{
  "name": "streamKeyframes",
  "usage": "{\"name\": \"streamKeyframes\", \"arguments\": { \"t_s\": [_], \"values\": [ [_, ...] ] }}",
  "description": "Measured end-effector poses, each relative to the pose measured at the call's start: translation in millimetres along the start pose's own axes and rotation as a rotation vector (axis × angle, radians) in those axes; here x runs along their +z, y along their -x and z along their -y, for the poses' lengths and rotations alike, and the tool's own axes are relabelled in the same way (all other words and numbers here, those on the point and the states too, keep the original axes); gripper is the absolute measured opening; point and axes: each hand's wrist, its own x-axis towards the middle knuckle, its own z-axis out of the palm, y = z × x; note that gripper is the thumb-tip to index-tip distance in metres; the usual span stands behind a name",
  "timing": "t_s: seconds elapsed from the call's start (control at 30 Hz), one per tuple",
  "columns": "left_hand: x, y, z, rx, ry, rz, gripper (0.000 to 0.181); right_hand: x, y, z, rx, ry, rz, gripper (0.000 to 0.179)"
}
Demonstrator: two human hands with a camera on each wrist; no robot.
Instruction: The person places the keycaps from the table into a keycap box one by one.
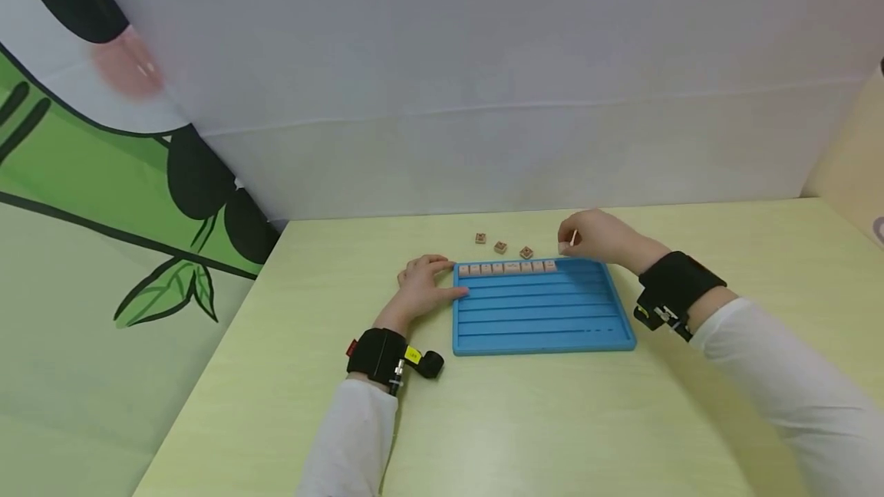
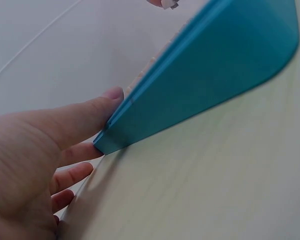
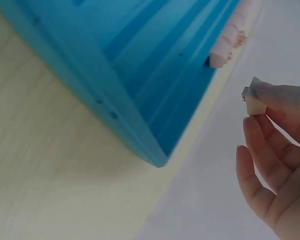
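Note:
A blue ridged tray (image 1: 539, 319) lies on the table, with a row of beige keycaps (image 1: 507, 268) along its far edge. My left hand (image 1: 421, 286) grips the tray's far left corner, thumb on the rim and index finger at the corner; its other fingers are loosely extended in the left wrist view. Beyond the far right corner, my right hand (image 1: 597, 238) pinches one beige keycap (image 3: 256, 104) between thumb and fingertips. The right wrist view shows this keycap apart from the tray, its small stem sticking out sideways.
Behind the tray, 3 loose keycaps (image 1: 500, 247) lie on the table with brown undersides up. A pale cloth backdrop (image 1: 483, 152) rises behind the pale wooden table (image 1: 573, 420). A green cartoon print (image 1: 103, 152) covers part of the left side.

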Motion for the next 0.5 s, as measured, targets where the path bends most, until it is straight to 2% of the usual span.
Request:
{"name": "streamKeyframes", "arguments": {
  "t_s": [0.5],
  "values": [
    [-0.8,8.0,4.8,0.022,0.005,0.009,0.063,21.3,3.0,2.0,0.032,0.077,0.083,0.006]
  ]
}}
